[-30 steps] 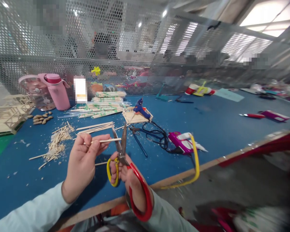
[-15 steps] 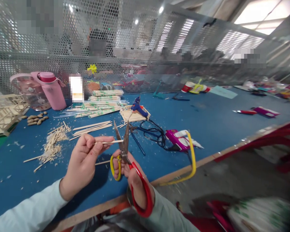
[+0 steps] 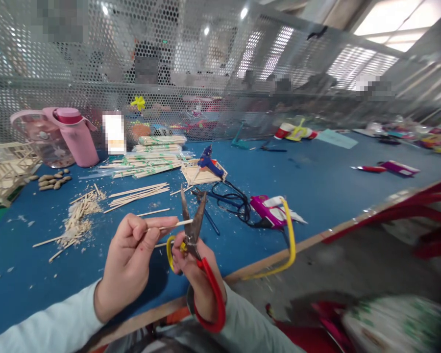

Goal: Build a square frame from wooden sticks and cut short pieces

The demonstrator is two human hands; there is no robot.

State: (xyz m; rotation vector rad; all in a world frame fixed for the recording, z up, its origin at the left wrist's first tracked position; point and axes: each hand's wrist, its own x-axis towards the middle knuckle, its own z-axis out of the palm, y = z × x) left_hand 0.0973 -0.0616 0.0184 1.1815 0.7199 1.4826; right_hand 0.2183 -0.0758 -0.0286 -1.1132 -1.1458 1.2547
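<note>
My left hand (image 3: 130, 262) pinches a thin wooden stick (image 3: 184, 222) between thumb and fingers. The stick's free end points right and lies between the parted blades of the scissors (image 3: 194, 225). My right hand (image 3: 198, 269) is wrapped around the scissors, which have one yellow and one red handle loop; their blades point up and away from me. Past my hands lies a row of loose wooden sticks (image 3: 137, 195). To the left is a heap of short cut stick pieces (image 3: 81, 215) with crumbs around it.
A blue glue gun (image 3: 211, 164) rests on a small stick frame (image 3: 191, 177). Right of it are dark cables (image 3: 238, 208) and a purple-and-white packet (image 3: 268, 211). Pink bottle (image 3: 79, 139), peanuts (image 3: 51, 181), wrapped stick bundles (image 3: 150, 162) and a stick model (image 3: 7, 171) stand left. Perforated metal panels rise behind.
The scissors have tilted to the right, with the stick's end still between the open blades. Both hands have shifted slightly, and the view has moved a little.
</note>
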